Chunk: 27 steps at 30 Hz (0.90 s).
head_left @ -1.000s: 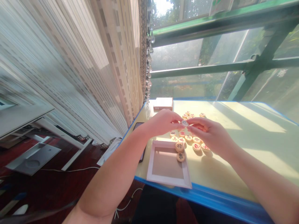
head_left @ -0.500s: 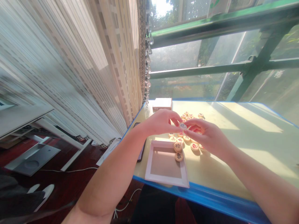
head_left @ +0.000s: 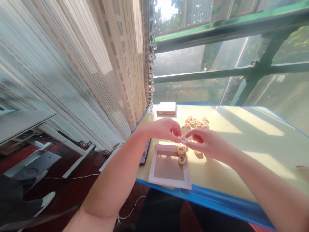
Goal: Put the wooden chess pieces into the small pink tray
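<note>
A round wooden Chinese chess piece (head_left: 184, 139) with a dark character is pinched between the fingertips of both hands. My left hand (head_left: 166, 129) reaches it from the left, fingers curled, thumb at the piece's edge. From the other side my right hand (head_left: 205, 140) grips it between thumb and forefinger. Just nearer to me, a shallow white box lid (head_left: 155, 164) lies open side up. Two dark-lettered pieces, an upper piece (head_left: 181, 150) and a lower piece (head_left: 182, 159), rest along its right side. Beyond my hands several loose pieces (head_left: 192, 122) lie on the table, partly hidden.
A white box (head_left: 166, 108) sits at the table's far left. Beside the lid a phone (head_left: 144, 154) is partly covered by my left forearm. The table (head_left: 241, 141) has a blue edge. A curtain (head_left: 96, 64) hangs at left; another person's shoe (head_left: 47, 201) shows below.
Both hands have come nearer to me and slightly left with the piece, which is now just above the lid's far right corner. More of the loose pieces behind shows.
</note>
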Each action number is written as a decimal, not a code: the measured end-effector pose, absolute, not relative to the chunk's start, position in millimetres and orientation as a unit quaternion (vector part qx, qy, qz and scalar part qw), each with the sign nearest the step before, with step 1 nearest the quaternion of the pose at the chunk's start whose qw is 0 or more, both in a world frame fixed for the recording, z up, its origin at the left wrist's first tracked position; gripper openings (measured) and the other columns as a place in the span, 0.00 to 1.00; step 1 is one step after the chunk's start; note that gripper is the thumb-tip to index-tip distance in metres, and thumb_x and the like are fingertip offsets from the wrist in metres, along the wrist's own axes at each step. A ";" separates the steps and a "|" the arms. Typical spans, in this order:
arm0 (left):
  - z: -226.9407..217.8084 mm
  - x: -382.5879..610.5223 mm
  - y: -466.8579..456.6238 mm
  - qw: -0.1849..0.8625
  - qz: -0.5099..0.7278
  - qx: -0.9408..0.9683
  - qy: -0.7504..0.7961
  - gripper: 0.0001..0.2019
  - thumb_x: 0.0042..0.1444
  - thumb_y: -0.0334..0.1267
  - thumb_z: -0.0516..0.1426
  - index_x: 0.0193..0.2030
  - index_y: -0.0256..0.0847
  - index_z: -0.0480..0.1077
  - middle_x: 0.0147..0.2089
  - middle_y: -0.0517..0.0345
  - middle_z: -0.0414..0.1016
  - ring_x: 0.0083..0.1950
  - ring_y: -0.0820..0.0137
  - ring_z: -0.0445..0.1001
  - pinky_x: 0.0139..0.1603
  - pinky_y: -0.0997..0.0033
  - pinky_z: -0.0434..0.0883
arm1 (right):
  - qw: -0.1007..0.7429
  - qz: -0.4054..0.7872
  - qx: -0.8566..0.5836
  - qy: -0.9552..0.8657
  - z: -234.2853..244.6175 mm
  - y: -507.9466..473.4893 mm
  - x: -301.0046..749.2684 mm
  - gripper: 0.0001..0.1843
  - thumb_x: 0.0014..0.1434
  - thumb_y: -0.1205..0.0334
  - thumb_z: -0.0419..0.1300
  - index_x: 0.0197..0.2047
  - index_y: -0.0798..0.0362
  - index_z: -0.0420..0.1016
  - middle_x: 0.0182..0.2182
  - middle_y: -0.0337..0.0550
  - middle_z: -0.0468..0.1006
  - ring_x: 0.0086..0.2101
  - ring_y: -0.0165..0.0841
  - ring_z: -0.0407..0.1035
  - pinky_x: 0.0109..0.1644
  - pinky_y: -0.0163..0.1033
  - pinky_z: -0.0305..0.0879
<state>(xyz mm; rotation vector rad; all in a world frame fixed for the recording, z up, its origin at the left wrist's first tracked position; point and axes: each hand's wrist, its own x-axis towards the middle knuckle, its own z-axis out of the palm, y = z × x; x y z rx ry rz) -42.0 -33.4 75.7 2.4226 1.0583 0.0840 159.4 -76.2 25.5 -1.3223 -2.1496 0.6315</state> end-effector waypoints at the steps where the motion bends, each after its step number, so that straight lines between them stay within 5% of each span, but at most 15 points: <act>1: 75.4 -42.4 -33.3 0.246 0.013 0.889 0.385 0.17 0.45 0.51 0.60 0.35 0.39 0.73 0.34 0.59 0.74 0.33 0.74 0.69 0.30 0.76 0.62 | 0.250 0.238 -0.486 -0.803 25.2 -77.3 159.2 0.14 0.51 0.50 0.58 0.35 0.51 0.76 0.20 0.34 0.62 0.22 0.27 0.57 0.25 0.34 0.51; 11: 79.3 -36.2 -46.5 0.215 -0.110 0.901 0.360 0.17 0.42 0.50 0.60 0.24 0.40 0.61 0.22 0.66 0.60 0.23 0.77 0.56 0.24 0.73 0.51 | 0.153 0.254 -0.415 -0.860 28.4 -91.0 158.0 0.09 0.48 0.55 0.59 0.32 0.49 0.76 0.20 0.34 0.63 0.22 0.27 0.56 0.24 0.33 0.49; 27: 63.6 -28.1 -46.9 0.205 -0.138 0.908 0.338 0.19 0.40 0.53 0.61 0.22 0.40 0.60 0.20 0.65 0.60 0.22 0.76 0.56 0.24 0.71 0.50 | 0.156 0.202 -0.397 -0.882 26.1 -97.2 154.2 0.08 0.48 0.61 0.58 0.34 0.46 0.76 0.26 0.37 0.72 0.27 0.30 0.63 0.28 0.33 0.55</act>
